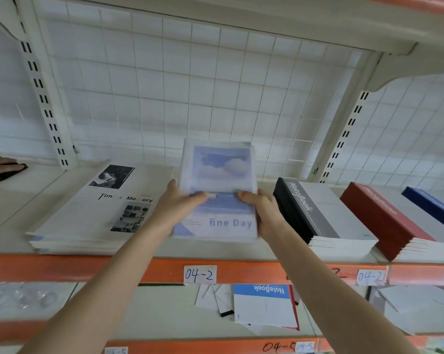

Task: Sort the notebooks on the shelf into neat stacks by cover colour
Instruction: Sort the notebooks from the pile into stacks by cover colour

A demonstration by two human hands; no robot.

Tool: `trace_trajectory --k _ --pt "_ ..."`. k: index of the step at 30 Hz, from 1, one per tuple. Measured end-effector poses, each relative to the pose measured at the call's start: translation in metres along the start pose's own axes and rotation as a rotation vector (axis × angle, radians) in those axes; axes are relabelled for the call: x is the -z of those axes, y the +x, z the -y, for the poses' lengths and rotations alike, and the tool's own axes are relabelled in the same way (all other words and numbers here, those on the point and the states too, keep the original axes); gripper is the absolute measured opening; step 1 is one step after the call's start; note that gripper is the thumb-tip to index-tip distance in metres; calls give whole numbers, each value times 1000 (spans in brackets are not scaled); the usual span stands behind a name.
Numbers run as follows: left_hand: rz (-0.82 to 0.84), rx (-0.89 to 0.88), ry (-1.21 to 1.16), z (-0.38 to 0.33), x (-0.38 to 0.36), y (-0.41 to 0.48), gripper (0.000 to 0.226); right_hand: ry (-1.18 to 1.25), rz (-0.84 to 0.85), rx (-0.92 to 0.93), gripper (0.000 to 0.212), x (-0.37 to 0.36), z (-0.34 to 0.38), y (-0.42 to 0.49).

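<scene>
The person holds the sky-blue stack (219,175) with both hands. The left hand (180,208) grips its left side with the thumb on top of the cover, and the right hand (263,213) grips its right side in the same way. The stack is in the middle of the shelf (11,200), with its near end close to the front edge. It is blurred, so it is not possible to tell if it lies on the shelf or is a little lifted.

To its left is the white stack (88,218), flat and quite even. To its right, toward the right end of the shelf, the black stack (317,213), the red stack (394,226) and the navy stack (435,208) lie side by side, each of one spine colour.

The sorting looks almost finished: every pile that can be seen has one colour only. What is probably left is to set the sky-blue stack straight in its gap. On the lower shelf (139,307) lies a loose notebook (264,307) with a blue band, beside some papers; it may also need a place.
</scene>
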State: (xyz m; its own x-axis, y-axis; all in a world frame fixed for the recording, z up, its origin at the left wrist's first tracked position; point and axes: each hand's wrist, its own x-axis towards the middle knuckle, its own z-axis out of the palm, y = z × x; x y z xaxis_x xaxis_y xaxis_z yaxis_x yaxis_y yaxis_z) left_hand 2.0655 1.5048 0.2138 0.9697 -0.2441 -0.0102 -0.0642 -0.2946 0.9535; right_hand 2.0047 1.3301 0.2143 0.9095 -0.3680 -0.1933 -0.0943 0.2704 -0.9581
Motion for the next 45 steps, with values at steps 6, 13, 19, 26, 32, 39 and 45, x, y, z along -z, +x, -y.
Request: trace_trajectory --k 6,13,19,26,32,39,45 --pt "56 -199 -351 -4 -8 5 40 -135 131 378 45 16 7 0" --pt "20 -268 -364 2 -8 -4 59 -192 178 446 47 26 -2 1" --pt "-9 -340 -480 -10 -13 -5 50 -150 218 469 64 23 -4 -2" --pt "-57 -330 -498 -11 -26 -4 65 -203 296 480 39 18 -11 -4" --pt "-7 -339 -449 -1 -20 -7 68 -202 283 470 44 21 -13 1" --pt "106 -303 -314 14 -14 -11 70 -214 294 400 57 25 -23 5" --pt "93 -326 -128 30 -13 -11 54 -230 307 426 49 24 -29 6"
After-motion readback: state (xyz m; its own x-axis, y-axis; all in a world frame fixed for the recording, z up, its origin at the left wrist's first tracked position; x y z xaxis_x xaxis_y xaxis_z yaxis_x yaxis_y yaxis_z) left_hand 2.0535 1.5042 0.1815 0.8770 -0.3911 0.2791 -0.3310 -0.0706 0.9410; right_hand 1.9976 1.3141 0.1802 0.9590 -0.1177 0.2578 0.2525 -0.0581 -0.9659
